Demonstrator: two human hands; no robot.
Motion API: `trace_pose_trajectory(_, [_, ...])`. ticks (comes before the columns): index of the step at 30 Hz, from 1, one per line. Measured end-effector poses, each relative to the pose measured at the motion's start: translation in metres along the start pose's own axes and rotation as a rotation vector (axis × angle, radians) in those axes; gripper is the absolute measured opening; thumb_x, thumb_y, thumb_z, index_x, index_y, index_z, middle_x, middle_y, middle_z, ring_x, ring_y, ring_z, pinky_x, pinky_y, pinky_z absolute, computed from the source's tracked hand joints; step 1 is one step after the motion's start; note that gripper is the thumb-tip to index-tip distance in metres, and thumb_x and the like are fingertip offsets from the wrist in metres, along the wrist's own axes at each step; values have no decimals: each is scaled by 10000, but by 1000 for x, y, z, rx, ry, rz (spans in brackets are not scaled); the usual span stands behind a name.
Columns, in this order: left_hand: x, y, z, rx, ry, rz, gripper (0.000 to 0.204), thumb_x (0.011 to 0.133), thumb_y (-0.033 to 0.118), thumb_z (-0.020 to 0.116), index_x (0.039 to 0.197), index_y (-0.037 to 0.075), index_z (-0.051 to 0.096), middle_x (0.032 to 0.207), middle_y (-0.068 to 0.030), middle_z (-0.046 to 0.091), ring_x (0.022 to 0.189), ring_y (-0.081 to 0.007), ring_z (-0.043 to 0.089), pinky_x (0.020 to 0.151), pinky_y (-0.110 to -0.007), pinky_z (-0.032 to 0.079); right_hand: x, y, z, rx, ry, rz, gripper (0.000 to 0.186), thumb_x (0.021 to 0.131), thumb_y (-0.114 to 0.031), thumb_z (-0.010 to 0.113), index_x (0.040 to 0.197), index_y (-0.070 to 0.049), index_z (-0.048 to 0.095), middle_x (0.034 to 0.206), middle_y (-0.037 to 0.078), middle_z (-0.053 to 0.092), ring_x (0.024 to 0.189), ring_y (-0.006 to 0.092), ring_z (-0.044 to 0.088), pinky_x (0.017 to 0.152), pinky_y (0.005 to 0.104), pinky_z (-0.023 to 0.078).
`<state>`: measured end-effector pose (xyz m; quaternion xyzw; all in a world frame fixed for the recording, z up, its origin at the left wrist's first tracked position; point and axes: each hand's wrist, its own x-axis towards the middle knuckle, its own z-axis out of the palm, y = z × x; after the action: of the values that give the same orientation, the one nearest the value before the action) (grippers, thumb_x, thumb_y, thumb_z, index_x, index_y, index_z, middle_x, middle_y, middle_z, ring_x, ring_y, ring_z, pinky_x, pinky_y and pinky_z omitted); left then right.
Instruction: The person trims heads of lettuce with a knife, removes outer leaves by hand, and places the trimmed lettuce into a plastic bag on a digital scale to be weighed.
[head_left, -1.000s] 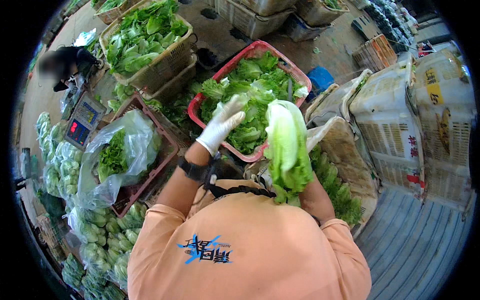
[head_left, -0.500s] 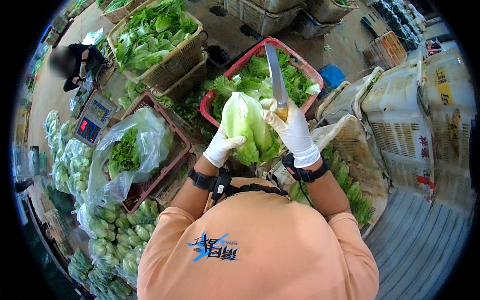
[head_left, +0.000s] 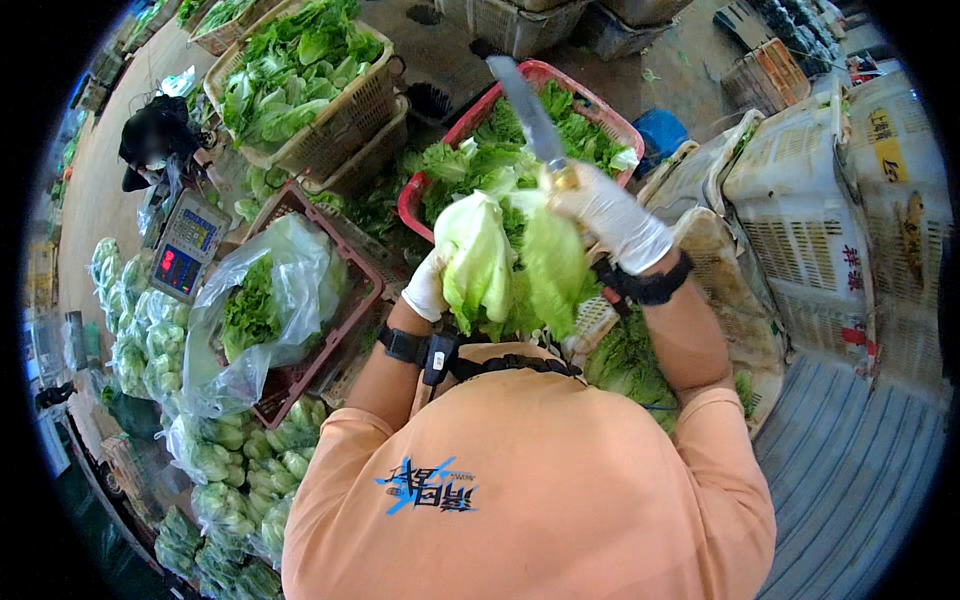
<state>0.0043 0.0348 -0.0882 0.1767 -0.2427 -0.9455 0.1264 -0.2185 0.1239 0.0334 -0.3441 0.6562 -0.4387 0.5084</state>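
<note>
A pale green lettuce head (head_left: pixel 472 255) is held in front of my chest by my left hand (head_left: pixel 428 288), white-gloved and closed round its left side. My right hand (head_left: pixel 612 218), also gloved and somewhat blurred, grips the handle of a knife (head_left: pixel 530 110) whose broad blade points up and away to the left. Below the right hand a lettuce leaf (head_left: pixel 557 262) hangs spread out from the head; whether its top is still attached I cannot tell. Beyond both hands stands a red crate (head_left: pixel 412 205) filled with loose green leaves.
To the left, a plastic bag (head_left: pixel 215 340) with lettuce sits in a dark red crate (head_left: pixel 370 290), beside a scale (head_left: pixel 187 245). Bagged lettuces (head_left: pixel 225 445) lie lower left. White crates (head_left: pixel 800 230) stand at right. A person (head_left: pixel 160 140) works at far left.
My right hand has moved right with the knife, whose blade now tilts further left. The leaf under it has spread out to the right of the head. My left hand shifted slightly left.
</note>
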Motion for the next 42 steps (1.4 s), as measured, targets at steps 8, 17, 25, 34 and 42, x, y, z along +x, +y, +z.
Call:
trace_pose_trajectory(8, [1,0,-1,-300,-145,201,713,883,542,443,1431,117,280,1432,-129,351,1054,-360,552,894,-502,477,56,45,-60,-897,320,-197,286,848,-270,645,986,-36,557,848,28,583,738,98,545,647,260,446])
trace_pose_trajectory(17, [61,-10,1,-60,177,101,720,894,602,357,1396,86,341,1351,-128,444,1124,-307,511,951,-470,429,-17,69,3,144,382,-307,213,886,-167,626,1035,-24,575,894,1,601,801,78,554,719,233,455])
trace_pose_trajectory(25, [120,-15,55,336,342,222,614,956,468,318,1459,140,190,1435,-221,304,1327,-355,311,1098,-464,210,-252,219,-79,27,1071,156,338,902,-247,588,1096,24,532,884,67,633,757,112,600,692,266,477])
trace_pose_trajectory(34, [78,-120,112,443,150,-96,510,957,374,397,1370,74,406,1281,-138,494,1153,-224,466,999,-364,333,-531,372,-152,-741,1196,1137,605,819,-482,606,1201,-19,530,1037,212,623,947,376,590,809,445,478])
trace_pose_trajectory(42, [50,-169,134,522,340,-168,453,930,336,476,1279,47,479,1134,-122,571,974,-198,545,868,-325,443,-439,408,-218,-792,1131,1392,742,746,-491,689,1311,-80,437,1459,168,277,1301,348,341,1010,414,390])
